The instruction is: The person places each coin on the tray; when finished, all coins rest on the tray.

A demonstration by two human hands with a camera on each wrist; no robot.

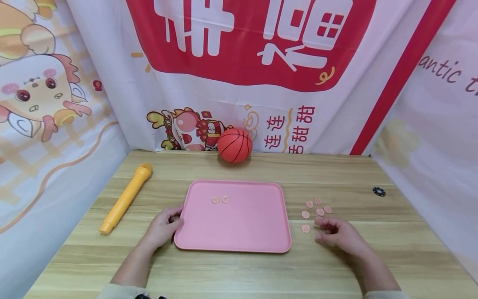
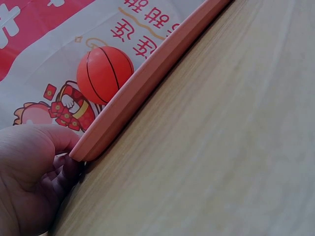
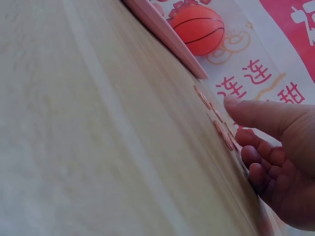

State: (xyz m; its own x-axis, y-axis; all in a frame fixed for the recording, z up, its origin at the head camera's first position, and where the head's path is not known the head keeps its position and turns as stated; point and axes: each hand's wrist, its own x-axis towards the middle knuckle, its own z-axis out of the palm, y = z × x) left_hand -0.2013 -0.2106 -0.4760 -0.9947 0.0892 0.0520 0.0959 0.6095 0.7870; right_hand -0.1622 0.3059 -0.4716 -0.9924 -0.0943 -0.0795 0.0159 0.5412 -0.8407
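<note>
A pink tray (image 1: pixel 239 228) lies on the wooden table, with two copper-coloured coins (image 1: pixel 225 199) near its upper left part. My left hand (image 1: pixel 164 227) grips the tray's left edge; in the left wrist view, thumb and fingers close around the tray corner (image 2: pixel 91 147). To the right of the tray, several more copper-coloured coins (image 1: pixel 305 214) lie loosely grouped on the wood. My right hand (image 1: pixel 341 236) is beside them, fingertips right at the nearest coin. In the right wrist view, a gap separates its thumb (image 3: pixel 246 109) from the bent fingers, and coins (image 3: pixel 224 135) lie just beyond.
A yellow toy microphone (image 1: pixel 125 199) lies left of the tray. At the back, an orange-red toy basketball (image 1: pixel 235 145) sits against the printed cloth (image 1: pixel 328 120). A black round chip (image 1: pixel 379 191) rests near the table's right edge. Cloth walls enclose the left, back and right sides.
</note>
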